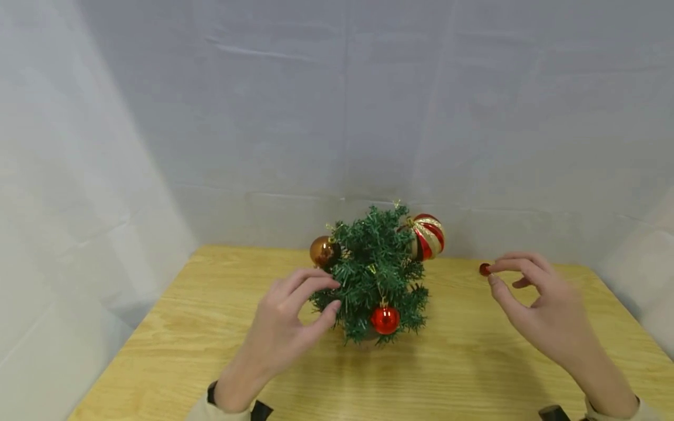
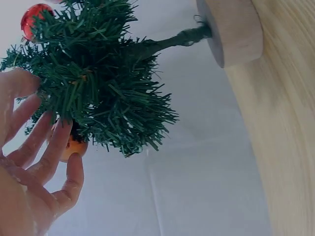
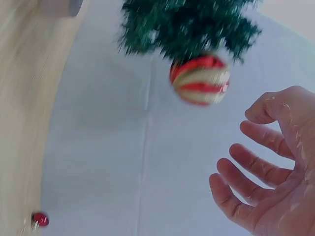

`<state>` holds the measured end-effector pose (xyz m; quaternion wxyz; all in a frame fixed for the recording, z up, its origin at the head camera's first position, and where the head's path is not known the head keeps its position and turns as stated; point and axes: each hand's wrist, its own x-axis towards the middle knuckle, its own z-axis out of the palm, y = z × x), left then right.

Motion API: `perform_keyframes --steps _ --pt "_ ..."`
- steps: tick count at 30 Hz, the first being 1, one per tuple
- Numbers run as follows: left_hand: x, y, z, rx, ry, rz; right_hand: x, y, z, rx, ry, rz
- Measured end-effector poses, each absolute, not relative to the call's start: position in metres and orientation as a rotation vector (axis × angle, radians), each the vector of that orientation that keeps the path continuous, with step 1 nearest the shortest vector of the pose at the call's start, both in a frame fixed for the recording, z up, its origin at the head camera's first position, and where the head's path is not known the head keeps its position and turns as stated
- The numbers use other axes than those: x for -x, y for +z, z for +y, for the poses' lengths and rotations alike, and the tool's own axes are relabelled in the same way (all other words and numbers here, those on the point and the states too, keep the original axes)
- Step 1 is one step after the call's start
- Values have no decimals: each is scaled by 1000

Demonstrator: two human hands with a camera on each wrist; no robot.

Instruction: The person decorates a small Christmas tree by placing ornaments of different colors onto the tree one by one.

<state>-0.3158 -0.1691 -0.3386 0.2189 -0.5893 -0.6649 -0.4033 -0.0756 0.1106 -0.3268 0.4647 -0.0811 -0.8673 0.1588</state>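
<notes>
A small green artificial tree (image 1: pixel 376 275) on a round wooden base (image 2: pixel 234 29) stands mid-table. It carries a copper bauble (image 1: pixel 322 251), a red-and-gold striped bauble (image 1: pixel 427 235) and a red bauble (image 1: pixel 385 320). My left hand (image 1: pixel 332 295) is at the tree's left side, fingers relaxed, fingertips brushing the needles (image 2: pixel 98 78) just below the copper bauble (image 2: pixel 74 146). My right hand (image 1: pixel 500 275) hovers right of the tree, open and holding nothing. A small red ball (image 1: pixel 484 269) lies on the table close to its index fingertip; in the right wrist view the ball (image 3: pixel 40 219) lies apart from the hand (image 3: pixel 246 142).
The light wooden table (image 1: pixel 210 339) is enclosed by white cloth walls (image 1: pixel 337 117) at the back and both sides. Dark straps show at both wrists near the frame's bottom edge.
</notes>
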Motion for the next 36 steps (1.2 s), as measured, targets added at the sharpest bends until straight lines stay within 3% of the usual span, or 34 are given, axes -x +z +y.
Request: perform_keyframes --steps 22,36 --pt "318 -344 -169 1704 -1035 -1780 78 -371 215 226 172 -2328" --pt "325 -345 -172 1803 -1024 -1763 90 -405 245 337 94 -2635"
